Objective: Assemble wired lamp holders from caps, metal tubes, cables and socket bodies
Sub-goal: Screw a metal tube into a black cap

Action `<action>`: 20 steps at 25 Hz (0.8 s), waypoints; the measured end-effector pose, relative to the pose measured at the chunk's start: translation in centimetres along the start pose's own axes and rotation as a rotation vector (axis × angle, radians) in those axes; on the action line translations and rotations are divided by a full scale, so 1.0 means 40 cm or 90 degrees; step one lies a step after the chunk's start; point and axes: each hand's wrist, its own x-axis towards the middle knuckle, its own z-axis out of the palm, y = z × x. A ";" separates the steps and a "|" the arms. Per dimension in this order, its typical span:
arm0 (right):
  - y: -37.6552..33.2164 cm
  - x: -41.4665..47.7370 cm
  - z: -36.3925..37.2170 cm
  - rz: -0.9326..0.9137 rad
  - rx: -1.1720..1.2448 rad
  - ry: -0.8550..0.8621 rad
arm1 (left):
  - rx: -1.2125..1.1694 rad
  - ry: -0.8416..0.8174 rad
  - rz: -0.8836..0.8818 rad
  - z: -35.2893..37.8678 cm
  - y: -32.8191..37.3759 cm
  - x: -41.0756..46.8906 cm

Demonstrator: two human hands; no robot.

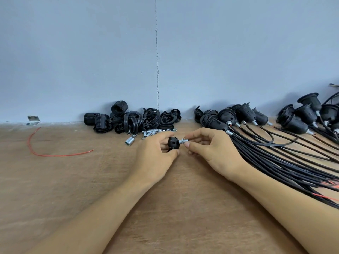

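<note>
My left hand point(156, 153) grips a small black domed cap point(173, 143) just above the wooden bench. Beside it, my right hand point(212, 149) pinches a short silver metal tube point(184, 140) whose end sits in the cap's top. Behind the hands lies a heap of black socket bodies and caps point(132, 120) against the wall. Loose metal tubes point(146, 134) are scattered in front of that heap. To the right, several finished lamp holders point(245, 116) lie with their black cables point(286, 162) fanning toward the near right.
A loose red wire point(34, 145) curves over the wooden bench point(73, 180) at the left. A small metal bracket point(33, 119) sits where the bench meets the blue-grey wall. More red wire ends point(328, 184) show among the cables at the right edge.
</note>
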 end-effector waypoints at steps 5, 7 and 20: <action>-0.011 -0.008 0.005 -0.043 -0.041 -0.012 | -0.007 0.014 0.000 -0.004 0.000 0.000; -0.014 -0.009 0.006 -0.049 -0.050 -0.014 | -0.006 0.017 -0.005 -0.005 0.000 0.000; -0.007 -0.006 0.005 -0.032 -0.061 0.005 | 0.016 0.028 0.014 -0.002 0.003 -0.004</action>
